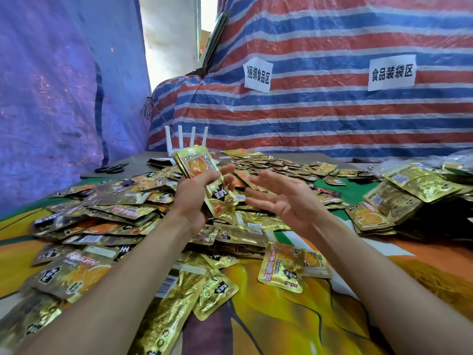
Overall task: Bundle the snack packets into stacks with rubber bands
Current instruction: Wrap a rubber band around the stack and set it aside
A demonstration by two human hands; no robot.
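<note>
1. Head view: my left hand point(194, 201) grips a small stack of gold snack packets point(197, 162) above the table, with fingers and thumb curled round it.
2. The stack's long axis runs up and away from me, leaning left. Its upper end points toward the striped tarp point(332, 111), and the orange printed faces are turned my way.
3. One hanging packet point(221, 198) sticks down out of the same grip, its long axis pointing toward the pile below.
4. My right hand point(279, 198) is just beside it, palm turned left, fingers straight and spread, holding nothing. I cannot tell whether its fingertips touch the hanging packet.
5. Under both hands a loose pile of packets point(115, 216) lies on the orange and yellow tablecloth point(281, 316), the packets pointing every way.
6. To my right, more packets lie in flat stacks point(399, 190).
7. At the far left edge of the table are black scissors point(111, 168) and a white pronged stand point(185, 139).
</note>
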